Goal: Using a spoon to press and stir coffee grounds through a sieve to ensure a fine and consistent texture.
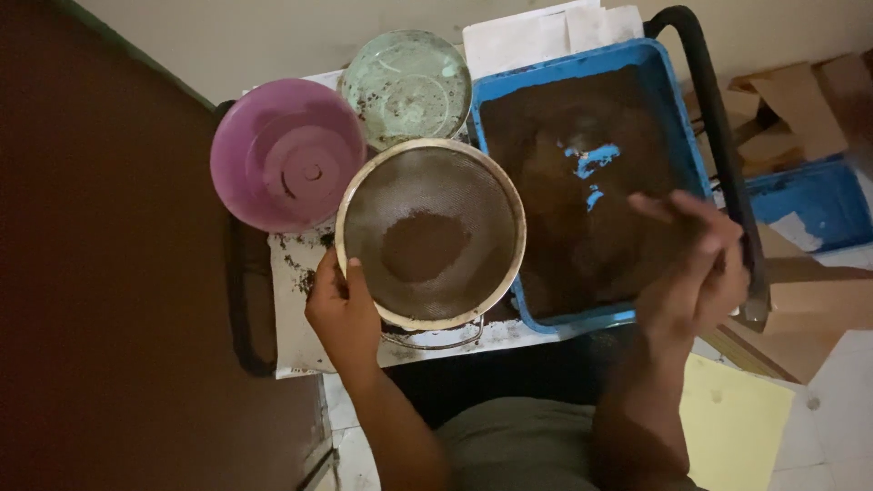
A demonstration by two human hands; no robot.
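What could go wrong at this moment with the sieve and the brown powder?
1. The left hand grips only one edge of the round sieve, so it might tip and drop its small heap of brown powder.
2. The blue tray hangs over the table edge near the blurred right hand; a bump could spill it.
3. Crumbs already lie on the table.

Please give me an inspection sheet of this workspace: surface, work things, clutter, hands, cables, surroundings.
Surface: small white table, dark crumbs spilled on it.
Work things: round sieve with a dark powder heap in the middle; blue tray of dark powder.
Clutter: purple bowl, green bowl, both beside the sieve.
Hands: left hand grips the sieve rim; right hand blurred over the tray's edge.
Cables: nothing seen.
Surroundings: cardboard pieces, yellow sheet on the floor.
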